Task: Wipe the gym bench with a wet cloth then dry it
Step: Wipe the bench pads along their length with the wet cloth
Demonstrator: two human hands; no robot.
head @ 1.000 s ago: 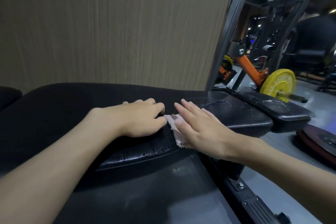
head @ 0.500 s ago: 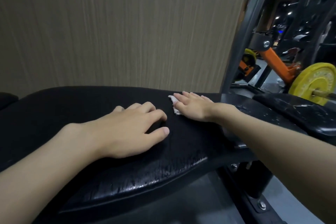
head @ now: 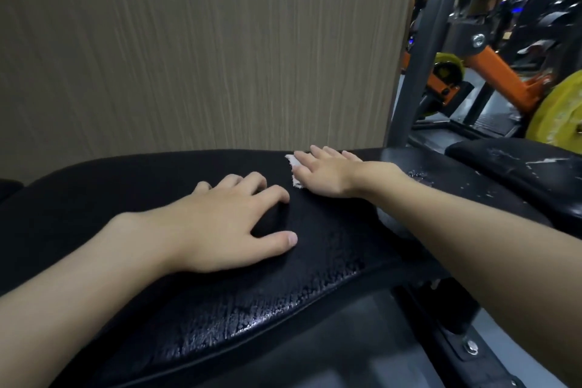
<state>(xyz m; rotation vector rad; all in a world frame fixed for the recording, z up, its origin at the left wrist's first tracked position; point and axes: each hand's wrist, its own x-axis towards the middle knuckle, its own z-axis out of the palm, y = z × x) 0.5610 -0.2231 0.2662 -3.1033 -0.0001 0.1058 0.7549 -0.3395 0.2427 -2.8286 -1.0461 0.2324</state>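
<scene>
Head view: right hand (head: 327, 173) flat, fingers straight, pressing the white cloth (head: 294, 167) onto the far edge of the gym bench (head: 315, 293), probably for even wiping pressure. Left hand (head: 226, 224) rests mid-pad, fingers spread, grasping nothing, apparently bracing. Near edge glistens wet.

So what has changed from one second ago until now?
The right hand, fingers flat, has pushed the white cloth across the black bench pad, away from the person toward the wall. The left hand stays resting on the pad.
</scene>
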